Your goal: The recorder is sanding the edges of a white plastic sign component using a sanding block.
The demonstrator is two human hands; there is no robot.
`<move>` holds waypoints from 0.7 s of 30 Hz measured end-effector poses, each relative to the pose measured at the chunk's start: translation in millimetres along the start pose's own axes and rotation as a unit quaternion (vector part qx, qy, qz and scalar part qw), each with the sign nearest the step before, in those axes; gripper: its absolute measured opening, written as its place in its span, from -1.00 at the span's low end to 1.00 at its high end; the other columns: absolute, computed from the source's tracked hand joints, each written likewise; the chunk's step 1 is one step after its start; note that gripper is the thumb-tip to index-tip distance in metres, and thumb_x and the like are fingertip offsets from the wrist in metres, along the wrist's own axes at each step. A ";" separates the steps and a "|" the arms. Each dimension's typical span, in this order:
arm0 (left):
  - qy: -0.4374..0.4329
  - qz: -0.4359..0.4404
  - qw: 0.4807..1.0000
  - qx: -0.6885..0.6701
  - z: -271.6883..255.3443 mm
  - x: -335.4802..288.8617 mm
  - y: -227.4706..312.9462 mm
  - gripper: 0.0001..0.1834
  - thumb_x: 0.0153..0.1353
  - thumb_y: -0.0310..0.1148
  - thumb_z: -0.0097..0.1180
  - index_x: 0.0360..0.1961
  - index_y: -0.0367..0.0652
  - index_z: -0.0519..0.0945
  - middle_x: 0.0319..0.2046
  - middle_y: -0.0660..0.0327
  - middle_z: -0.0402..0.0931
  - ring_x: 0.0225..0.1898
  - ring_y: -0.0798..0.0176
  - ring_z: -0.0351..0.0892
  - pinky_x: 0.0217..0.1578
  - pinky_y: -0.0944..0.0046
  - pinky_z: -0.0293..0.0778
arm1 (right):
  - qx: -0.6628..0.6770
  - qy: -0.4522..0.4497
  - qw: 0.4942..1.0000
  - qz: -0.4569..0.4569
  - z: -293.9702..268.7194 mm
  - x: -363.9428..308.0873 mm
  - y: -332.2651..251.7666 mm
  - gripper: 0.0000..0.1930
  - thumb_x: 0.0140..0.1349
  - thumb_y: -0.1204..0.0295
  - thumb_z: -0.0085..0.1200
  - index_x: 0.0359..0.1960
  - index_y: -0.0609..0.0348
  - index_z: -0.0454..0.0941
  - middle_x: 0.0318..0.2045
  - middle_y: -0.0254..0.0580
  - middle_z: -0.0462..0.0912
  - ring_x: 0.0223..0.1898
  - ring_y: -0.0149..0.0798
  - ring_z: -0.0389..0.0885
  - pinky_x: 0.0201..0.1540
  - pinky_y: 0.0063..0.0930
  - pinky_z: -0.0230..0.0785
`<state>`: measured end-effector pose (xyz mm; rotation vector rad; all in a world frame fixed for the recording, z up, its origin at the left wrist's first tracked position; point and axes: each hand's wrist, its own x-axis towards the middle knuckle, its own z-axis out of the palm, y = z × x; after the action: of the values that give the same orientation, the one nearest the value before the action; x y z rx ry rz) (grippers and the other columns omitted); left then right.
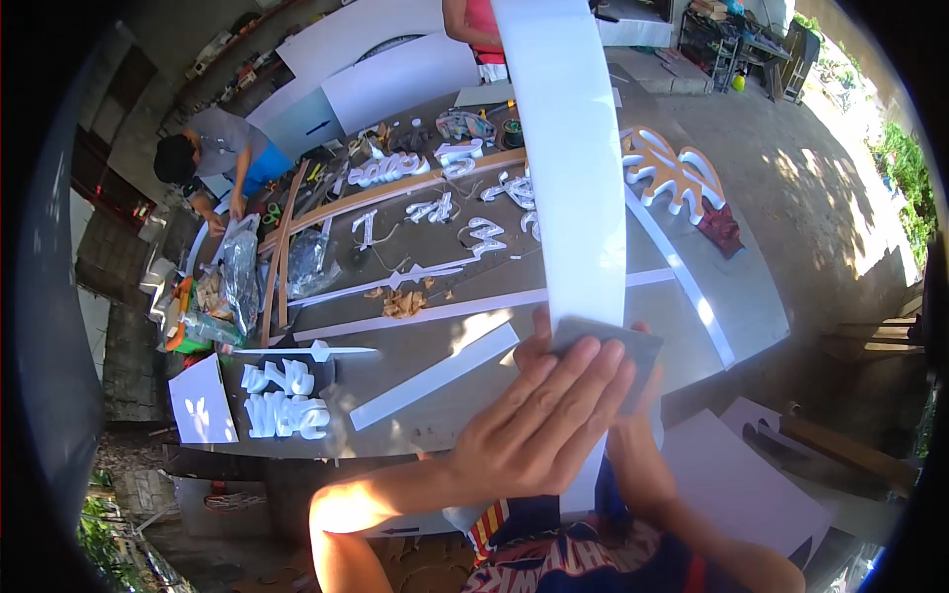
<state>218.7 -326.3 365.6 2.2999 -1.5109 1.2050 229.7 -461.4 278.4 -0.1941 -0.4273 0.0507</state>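
Observation:
A long, curved white strip [573, 158] rises from in front of me toward the far side of the table. My left hand [544, 410] lies over its near end, fingers extended and pressed onto a dark grey square sheet [633, 348] that looks like sandpaper. The sheet rests against the strip's face. My right hand [643, 395] is mostly hidden behind the strip and sheet, gripping the strip from beneath, with fingertips showing at its left edge. Left of my hands, a shorter white strip [435, 376] lies flat on the table [395, 437].
White cut-out letters [287, 400] lie at the near left, beside a white panel [203, 400]. Long thin strips [474, 304] cross the table. A brown-and-white leafy cut-out [677, 173] lies far right. One person [222, 148] bends over the left end; another [474, 30] stands across.

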 end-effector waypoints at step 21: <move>0.060 -0.131 0.990 -0.002 -21.2 66.4 -45.4 -0.53 0.03 -0.75 -0.07 0.04 -0.47 0.52 0.10 -0.18 0.45 0.17 -0.17 0.43 0.09 0.02 0.46 | 0.055 -0.113 0.991 -0.041 64.1 89.1 18.3 -0.41 0.46 0.22 -0.31 0.40 0.31 -0.06 0.34 0.10 0.15 0.32 -0.13 0.25 0.30 -0.31 0.22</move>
<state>256.2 -340.7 438.4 2.2885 -1.1272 1.2400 283.9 -424.2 368.1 -0.0607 -0.6561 0.0153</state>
